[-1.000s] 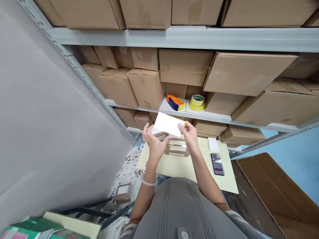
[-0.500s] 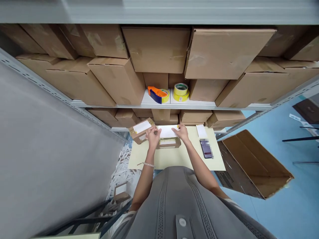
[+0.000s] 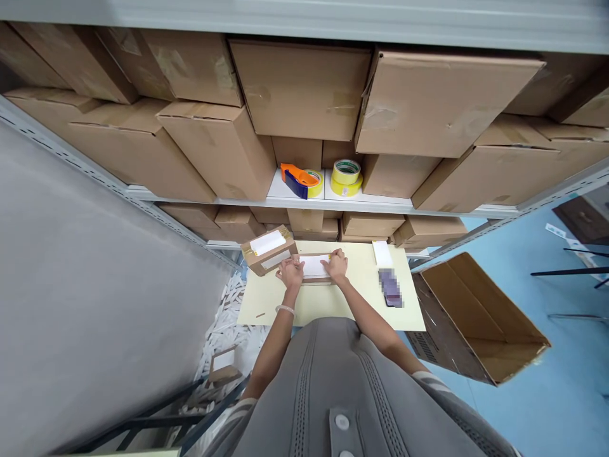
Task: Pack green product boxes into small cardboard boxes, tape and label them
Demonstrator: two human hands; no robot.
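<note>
In front of me, on the pale yellow table (image 3: 314, 307), lies a small cardboard box (image 3: 318, 280) with a white label (image 3: 314, 266) spread across its top. My left hand (image 3: 290, 271) is closed at the label's left end, its thumb on the paper. At the right end, my right hand (image 3: 337, 264) is closed too, with its thumb pressed on the label and the fingers curled at the box's far edge. Touching close by on the left, a second cardboard box (image 3: 259, 262) sits tilted and bears a white label under clear and yellow tape.
White paper slips (image 3: 382, 253) and a phone (image 3: 391, 289) lie at the table's right. An orange and blue tape dispenser (image 3: 299, 180) and stacked tape rolls (image 3: 346, 177) sit on the shelf among cardboard boxes. A big open carton (image 3: 476, 317) stands on the floor at right.
The white label has come down and toward me, from raised at the box's back edge to flat on its top. Both hands moved with it.
</note>
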